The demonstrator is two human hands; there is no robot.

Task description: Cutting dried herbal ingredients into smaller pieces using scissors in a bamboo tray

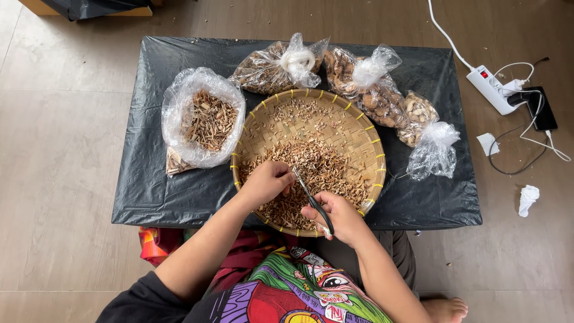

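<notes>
Right hand (338, 216) grips scissors (312, 200); left hand (267, 182) pinches a piece at the blades, over the woven tray (371, 143) catching cuttings

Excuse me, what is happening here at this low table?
A person sits on the floor at a low table covered with black plastic. The right hand holds scissors, blades pointing toward the left hand, which pinches something small over a round woven tray of brown dried pieces. An open bag of dried pieces lies left of the tray; tied bags lie behind it.
</notes>
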